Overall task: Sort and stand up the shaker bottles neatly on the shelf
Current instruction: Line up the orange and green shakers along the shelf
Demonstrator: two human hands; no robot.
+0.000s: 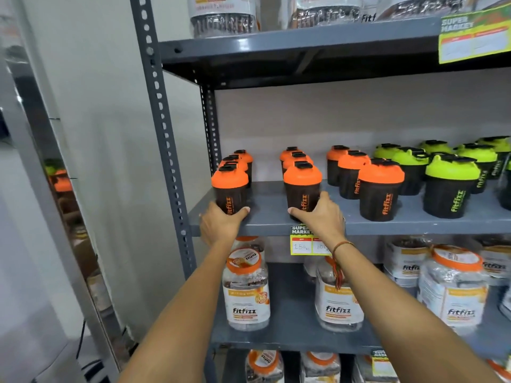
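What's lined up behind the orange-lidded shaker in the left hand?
Behind the orange-lidded black shaker bottle, three more orange lids show in a row; their bodies are mostly hidden.

Retail shop: grey slotted-steel shelf (276, 225) units carry rows of identical branded shaker bottles (380, 194) and supplement jars (246, 294), with "Super Market" price tags (309, 241) on shelf edges.

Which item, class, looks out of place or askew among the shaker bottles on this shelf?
Nothing stands out. Every shaker stands upright, orange lids in rows at left, green lids at right. The left hand and right hand each grip a front orange-lidded shaker at its base.
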